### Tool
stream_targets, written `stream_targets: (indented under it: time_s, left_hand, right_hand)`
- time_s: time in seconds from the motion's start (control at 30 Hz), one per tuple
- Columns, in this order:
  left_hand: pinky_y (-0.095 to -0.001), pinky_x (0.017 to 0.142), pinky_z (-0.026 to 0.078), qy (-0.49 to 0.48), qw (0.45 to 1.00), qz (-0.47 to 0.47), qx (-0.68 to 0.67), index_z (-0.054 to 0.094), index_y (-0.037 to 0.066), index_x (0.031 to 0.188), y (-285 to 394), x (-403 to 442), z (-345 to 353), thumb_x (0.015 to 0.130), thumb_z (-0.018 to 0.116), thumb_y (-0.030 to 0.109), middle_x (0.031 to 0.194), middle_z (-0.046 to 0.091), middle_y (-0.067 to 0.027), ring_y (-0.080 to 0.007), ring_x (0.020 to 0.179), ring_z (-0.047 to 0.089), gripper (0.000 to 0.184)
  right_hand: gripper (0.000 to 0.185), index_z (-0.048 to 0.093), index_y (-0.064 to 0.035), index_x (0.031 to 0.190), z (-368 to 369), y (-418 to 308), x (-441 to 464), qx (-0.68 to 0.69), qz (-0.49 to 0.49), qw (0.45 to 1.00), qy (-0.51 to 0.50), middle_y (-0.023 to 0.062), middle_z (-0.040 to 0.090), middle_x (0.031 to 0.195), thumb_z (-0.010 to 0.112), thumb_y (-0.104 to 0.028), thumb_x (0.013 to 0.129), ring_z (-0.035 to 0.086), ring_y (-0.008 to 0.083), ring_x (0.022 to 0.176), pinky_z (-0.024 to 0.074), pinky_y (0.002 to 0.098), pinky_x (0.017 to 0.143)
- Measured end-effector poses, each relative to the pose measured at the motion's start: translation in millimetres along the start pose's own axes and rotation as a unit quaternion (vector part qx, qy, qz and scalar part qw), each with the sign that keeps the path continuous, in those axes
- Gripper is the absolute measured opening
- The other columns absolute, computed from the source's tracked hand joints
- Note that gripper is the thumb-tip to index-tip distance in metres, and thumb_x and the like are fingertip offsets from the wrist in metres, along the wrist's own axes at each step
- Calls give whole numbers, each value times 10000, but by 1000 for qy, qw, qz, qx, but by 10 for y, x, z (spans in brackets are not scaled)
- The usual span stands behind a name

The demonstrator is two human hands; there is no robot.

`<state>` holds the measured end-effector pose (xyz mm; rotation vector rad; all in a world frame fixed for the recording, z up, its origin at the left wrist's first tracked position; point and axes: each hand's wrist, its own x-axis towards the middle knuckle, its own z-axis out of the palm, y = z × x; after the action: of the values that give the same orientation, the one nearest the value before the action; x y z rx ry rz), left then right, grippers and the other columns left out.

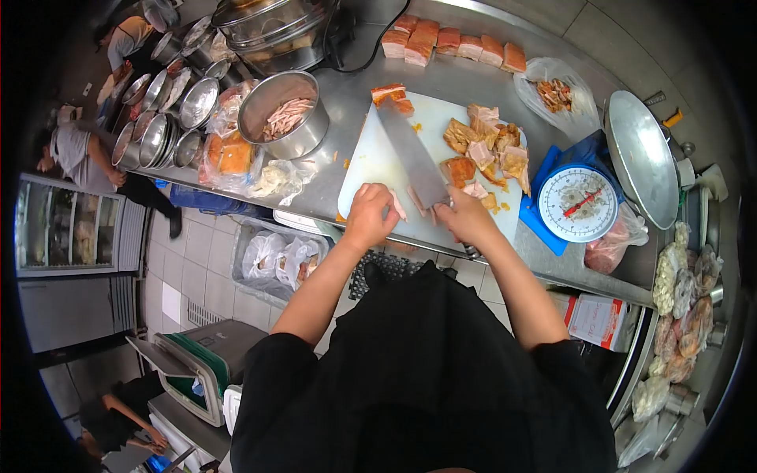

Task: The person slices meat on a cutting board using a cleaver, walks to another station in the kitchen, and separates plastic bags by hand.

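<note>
My right hand (469, 214) grips the handle of a cleaver (412, 154), whose broad blade slants up and left across the white cutting board (364, 162). On the board's near left side, my left hand (372, 214) is closed, its curled fingers on a pale strip of pork (397, 206). Thin cut slices lie by the blade's lower edge. To the right of the blade sit several browned pork chunks (482, 142). A slab of roast pork (391, 98) lies at the board's far edge, near the blade's tip.
Left of the board stands a steel pot (311, 130) holding pork strips (289, 117). Pork blocks (469, 47) line the counter's back, beside a bag of scraps (554, 96). A blue dial scale (578, 202) stands right. Metal bowls (199, 102) and other people (83, 154) are left.
</note>
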<state>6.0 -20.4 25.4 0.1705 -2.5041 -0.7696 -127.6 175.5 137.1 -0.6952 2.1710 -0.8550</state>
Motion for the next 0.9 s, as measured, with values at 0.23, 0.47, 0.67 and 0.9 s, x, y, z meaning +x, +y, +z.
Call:
stream_targets:
  time_s: [0.23,0.47,0.67,0.9]
  left_hand:
    - [-442,895,498,36,999,-8,-23,693,69,988,141,246,0,807,702,58,993,634,-101,-337,999,602,181]
    - [-413,890,506,34,992,-86,-85,700,68,1043,204,375,80,812,714,60,1030,657,-100,-330,972,616,232]
    - [-423,899,468,-10,999,-26,-33,714,96,992,200,229,183,812,733,93,1022,664,-75,-322,1014,609,181]
    - [-414,861,447,-23,999,23,17,719,104,907,227,213,182,805,747,116,966,641,-36,-268,978,596,106]
  right_hand:
    - [396,585,-3,1279,-214,103,-116,45,-1,999,-1,81,593,612,600,-250,970,599,188,445,479,352,457]
    - [374,598,-15,1282,-197,141,-194,96,16,995,17,67,578,620,628,-234,980,576,152,440,473,326,454]
    - [359,619,-23,1233,-124,241,-272,-79,-39,993,77,208,688,813,619,-256,960,687,342,729,536,456,698]
    - [273,608,15,1110,52,18,-241,-235,-33,971,-19,279,720,1009,580,-202,946,697,443,976,531,537,876]
